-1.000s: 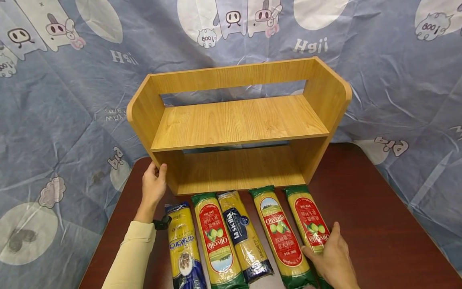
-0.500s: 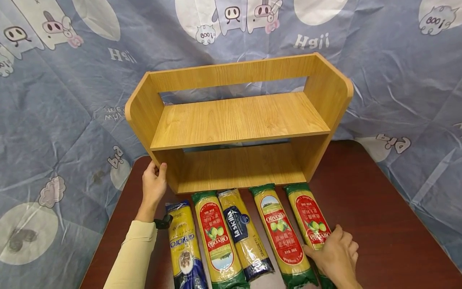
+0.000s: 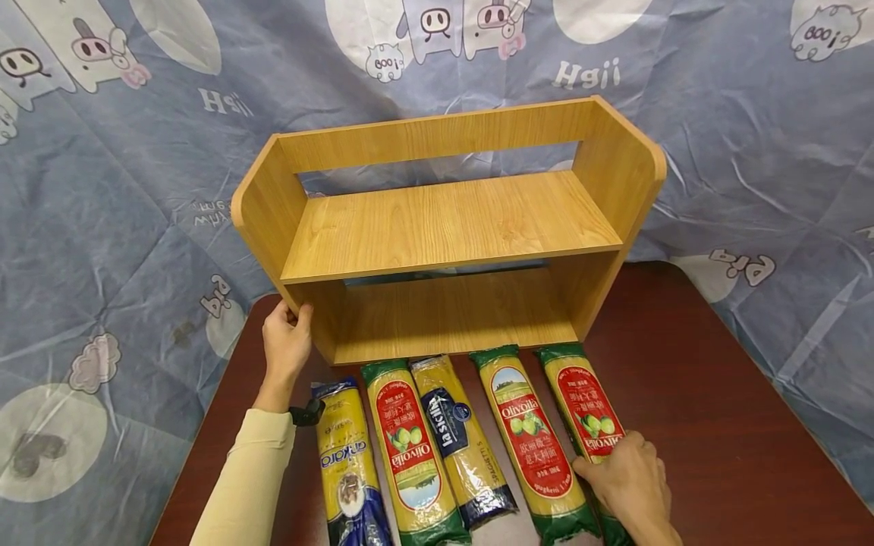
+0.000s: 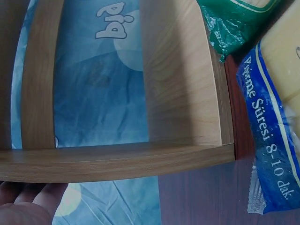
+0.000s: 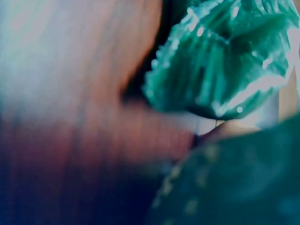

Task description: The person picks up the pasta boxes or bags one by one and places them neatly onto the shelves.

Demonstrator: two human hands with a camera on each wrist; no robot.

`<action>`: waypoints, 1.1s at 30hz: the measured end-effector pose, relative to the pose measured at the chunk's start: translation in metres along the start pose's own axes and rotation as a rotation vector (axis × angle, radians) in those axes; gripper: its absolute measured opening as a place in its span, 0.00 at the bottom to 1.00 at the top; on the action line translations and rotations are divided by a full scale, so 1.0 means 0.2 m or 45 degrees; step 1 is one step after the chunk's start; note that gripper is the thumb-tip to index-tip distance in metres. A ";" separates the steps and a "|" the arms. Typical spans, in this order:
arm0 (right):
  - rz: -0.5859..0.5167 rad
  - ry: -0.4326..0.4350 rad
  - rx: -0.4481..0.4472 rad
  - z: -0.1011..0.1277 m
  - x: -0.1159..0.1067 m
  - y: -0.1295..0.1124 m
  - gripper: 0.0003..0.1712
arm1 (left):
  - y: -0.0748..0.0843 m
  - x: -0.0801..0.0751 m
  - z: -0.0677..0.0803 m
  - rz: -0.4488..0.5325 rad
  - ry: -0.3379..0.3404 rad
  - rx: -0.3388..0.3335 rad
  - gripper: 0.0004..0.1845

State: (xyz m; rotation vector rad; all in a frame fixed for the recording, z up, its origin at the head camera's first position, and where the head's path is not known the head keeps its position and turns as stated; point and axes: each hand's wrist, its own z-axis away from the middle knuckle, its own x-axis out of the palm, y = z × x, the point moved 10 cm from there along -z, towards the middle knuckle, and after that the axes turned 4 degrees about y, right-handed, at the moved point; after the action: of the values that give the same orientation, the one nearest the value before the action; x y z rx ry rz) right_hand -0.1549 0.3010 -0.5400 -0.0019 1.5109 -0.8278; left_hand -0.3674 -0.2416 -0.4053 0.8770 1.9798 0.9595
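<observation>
Tabletop: right hand on spaghetti pack

Head view: even, bright overhead light, sharp across the whole field, with straight lines bowing slightly toward the edges. A soft shadow fills the lower bay of the wooden shelf, and small glare patches sit on the glossy spaghetti packets. Left wrist view: well lit and mostly crisp, though a blue packet at the right edge softens slightly. Right wrist view: dim and heavily blurred; only a crinkled green packet end shows bright specular highlights.
</observation>
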 end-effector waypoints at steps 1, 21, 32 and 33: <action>-0.002 -0.005 0.010 0.00 0.00 0.00 0.52 | 0.00 0.00 0.00 -0.001 0.003 -0.004 0.13; 0.002 -0.233 0.043 -0.04 0.01 0.02 0.49 | -0.03 0.03 -0.02 0.093 -0.078 -0.063 0.14; -0.028 -0.211 0.000 -0.03 -0.03 0.02 0.47 | -0.03 0.04 -0.02 0.166 -0.075 -0.058 0.13; -0.025 -0.208 -0.007 -0.02 -0.04 0.01 0.47 | -0.03 0.03 -0.02 0.165 -0.068 -0.063 0.13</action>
State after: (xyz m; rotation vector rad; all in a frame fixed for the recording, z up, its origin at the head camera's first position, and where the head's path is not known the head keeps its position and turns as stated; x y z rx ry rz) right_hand -0.1571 0.3085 -0.5353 -0.0865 1.3608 -0.8198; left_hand -0.3748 -0.2404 -0.4105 1.0030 1.8649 1.0427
